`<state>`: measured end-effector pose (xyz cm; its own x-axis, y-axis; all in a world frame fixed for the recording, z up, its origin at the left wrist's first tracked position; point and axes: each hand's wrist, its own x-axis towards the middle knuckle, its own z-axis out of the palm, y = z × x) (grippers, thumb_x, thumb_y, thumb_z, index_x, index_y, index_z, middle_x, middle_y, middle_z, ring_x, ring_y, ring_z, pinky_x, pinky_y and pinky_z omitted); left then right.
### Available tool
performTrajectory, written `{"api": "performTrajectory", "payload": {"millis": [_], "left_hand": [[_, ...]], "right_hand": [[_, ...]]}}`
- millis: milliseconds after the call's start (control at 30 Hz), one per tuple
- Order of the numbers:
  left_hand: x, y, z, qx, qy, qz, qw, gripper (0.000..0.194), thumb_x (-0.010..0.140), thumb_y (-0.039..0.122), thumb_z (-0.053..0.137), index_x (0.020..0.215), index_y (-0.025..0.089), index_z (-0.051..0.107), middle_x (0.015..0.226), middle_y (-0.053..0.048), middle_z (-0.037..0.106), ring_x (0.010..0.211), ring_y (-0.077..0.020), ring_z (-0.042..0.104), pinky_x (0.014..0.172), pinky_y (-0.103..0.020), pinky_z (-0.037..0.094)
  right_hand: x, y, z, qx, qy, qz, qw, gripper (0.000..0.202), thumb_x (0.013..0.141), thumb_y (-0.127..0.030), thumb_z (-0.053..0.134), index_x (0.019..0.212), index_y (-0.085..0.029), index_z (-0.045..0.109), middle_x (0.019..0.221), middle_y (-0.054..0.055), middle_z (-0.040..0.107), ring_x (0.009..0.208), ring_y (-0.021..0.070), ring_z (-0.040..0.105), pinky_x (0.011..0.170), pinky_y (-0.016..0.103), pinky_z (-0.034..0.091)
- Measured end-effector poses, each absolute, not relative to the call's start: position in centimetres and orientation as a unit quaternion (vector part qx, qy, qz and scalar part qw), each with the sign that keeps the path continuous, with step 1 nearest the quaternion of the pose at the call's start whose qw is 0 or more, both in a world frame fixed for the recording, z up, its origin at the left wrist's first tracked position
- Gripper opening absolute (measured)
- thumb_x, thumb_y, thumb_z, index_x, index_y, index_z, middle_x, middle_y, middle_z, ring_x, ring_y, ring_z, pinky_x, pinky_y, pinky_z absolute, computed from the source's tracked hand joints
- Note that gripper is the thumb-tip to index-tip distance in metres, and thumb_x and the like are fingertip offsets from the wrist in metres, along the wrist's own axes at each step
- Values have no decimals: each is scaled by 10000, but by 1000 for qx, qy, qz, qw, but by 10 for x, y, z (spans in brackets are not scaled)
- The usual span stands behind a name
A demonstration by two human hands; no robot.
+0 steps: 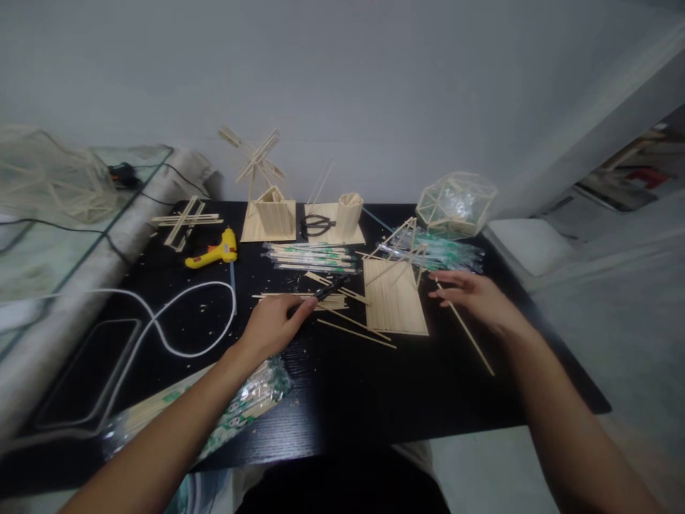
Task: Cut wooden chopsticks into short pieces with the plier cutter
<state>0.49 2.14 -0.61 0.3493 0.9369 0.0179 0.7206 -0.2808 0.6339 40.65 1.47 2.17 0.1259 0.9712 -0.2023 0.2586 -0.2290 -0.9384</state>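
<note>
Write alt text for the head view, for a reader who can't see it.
A person's left hand holds a black hand tool and the right hand a thin wooden stick above a black table. Between the hands lies a flat wooden-stick panel. Farther back stand two stick towers, with a yellow glue gun toward the left.

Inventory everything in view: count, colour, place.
Table: 1, black, centre
Glue gun: 1, yellow, left
Cable: 1, white, left
Crossed sticks: several, pale, left
Windmill: 1, pale, back left
Stick cup: 1, pale, back centre
Scissors: 1, black, beside stick cup
Stick packs: 3+, clear-green, front left, centre, back right
Loose sticks: several, pale, centre
Stick panel: 1, pale, centre right
Stick balls: 2, pale, far left, back right
Seat: 1, white, right
Tool: 1, black, centre
Left hand: 1, centre, holding tool
Right hand: 1, right, holding stick
</note>
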Motion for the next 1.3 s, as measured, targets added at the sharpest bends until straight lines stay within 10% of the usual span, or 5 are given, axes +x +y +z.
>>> {"api": "performTrajectory", "payload": {"millis": [300, 600, 900, 1300], "left_hand": [[4, 19, 0, 755, 555, 219, 273, 617, 998, 625, 343, 680, 182, 631, 699, -33, 667, 685, -189, 591, 666, -287, 352], [5, 21, 0, 727, 562, 270, 286, 629, 996, 629, 324, 578, 182, 470, 553, 18, 474, 577, -137, 473, 611, -278, 297], [-1, 23, 0, 710, 574, 283, 294, 629, 993, 634, 332, 589, 185, 507, 555, 14, 510, 581, -146, 483, 606, -283, 316], [0, 24, -1, 717, 568, 281, 290, 628, 994, 622, 331, 571, 181, 476, 542, 13, 471, 568, -135, 471, 592, -282, 278]], "right_hand": [[397, 10, 13, -681, -454, 375, 435, 556, 508, -437, 968, 926, -159, 729, 966, 130, 769, 853, 287, 770, 838, 446, 639], [303, -19, 25, -581, -570, 451, 367, 324, 765, -478, 832, 866, -182, 745, 785, 56, 753, 715, 219, 732, 710, 371, 606], [218, 17, -13, -531, -791, 225, 205, 99, 956, -191, 645, 880, -156, 697, 920, 92, 735, 875, 211, 675, 841, 344, 495], [225, -3, -10, -544, -796, 252, 78, 197, 901, -113, 696, 1088, -138, 638, 1033, 103, 699, 982, 231, 648, 875, 338, 479]]}}
